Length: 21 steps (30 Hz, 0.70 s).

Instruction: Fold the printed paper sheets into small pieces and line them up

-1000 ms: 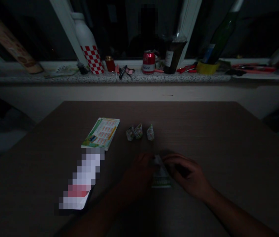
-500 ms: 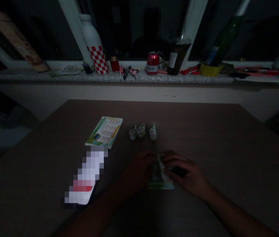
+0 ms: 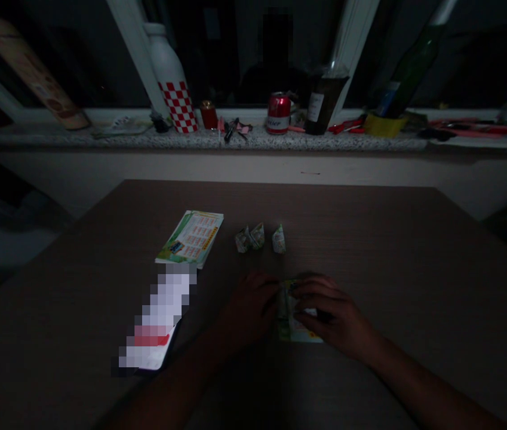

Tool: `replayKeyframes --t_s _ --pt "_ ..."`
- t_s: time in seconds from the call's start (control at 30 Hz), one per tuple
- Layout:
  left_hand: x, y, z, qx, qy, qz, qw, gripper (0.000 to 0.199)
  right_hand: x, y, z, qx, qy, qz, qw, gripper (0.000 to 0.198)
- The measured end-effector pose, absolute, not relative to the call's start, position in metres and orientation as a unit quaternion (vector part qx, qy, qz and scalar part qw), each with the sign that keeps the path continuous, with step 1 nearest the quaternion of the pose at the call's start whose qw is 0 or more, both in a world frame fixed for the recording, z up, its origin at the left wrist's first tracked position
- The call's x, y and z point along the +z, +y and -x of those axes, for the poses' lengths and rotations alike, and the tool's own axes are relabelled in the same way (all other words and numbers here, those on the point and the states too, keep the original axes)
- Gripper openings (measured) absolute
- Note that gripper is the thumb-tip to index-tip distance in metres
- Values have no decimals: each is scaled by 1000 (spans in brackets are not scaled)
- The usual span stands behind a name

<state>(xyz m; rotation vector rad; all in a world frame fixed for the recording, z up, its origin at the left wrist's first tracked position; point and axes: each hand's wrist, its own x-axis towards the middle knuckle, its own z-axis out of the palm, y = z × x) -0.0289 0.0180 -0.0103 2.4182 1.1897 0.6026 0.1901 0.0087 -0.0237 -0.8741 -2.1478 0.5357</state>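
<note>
In the dim light a small printed paper sheet (image 3: 297,333), green with yellow and white, lies on the table between my hands with a crease down it. My left hand (image 3: 253,306) holds its left side, the fingers bent and partly in shadow. From the right, my right hand (image 3: 331,310) has its curled fingers and thumb on the sheet's right half, covering much of it. Beyond my hands stand folded paper pieces: one on the left (image 3: 242,240), one touching it (image 3: 257,236), and one apart (image 3: 279,240).
A stack of printed calendar sheets (image 3: 194,236) lies at the left, with a lit phone (image 3: 157,319) just nearer. Along the windowsill (image 3: 253,143) are a checkered bottle (image 3: 175,89), a red can (image 3: 278,112), a dark cup (image 3: 320,107) and a green bottle (image 3: 408,77).
The fold raised between my hands has come down, and the sheet lies flatter and reaches further right. My right hand has shifted slightly over it. The folded pieces have stayed in place.
</note>
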Motion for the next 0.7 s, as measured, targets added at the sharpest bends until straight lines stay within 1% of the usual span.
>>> replayKeyframes --t_s 0.1,0.23,0.5,0.6,0.7 --pt "-11 19 30 208 457 -849 167 29 -24 9 -190 200 -844 340 364 8" --pt "-10 19 30 205 451 -854 159 24 -23 9 -189 191 -849 343 353 6" --pt "-14 18 27 216 462 -846 157 27 -24 10 -185 184 -853 345 346 4" --pt "-13 18 25 212 473 -841 156 31 -24 10 -184 179 -858 346 334 4" --pt "-12 18 23 210 481 -836 161 30 -23 10 -185 176 -861 341 333 7"
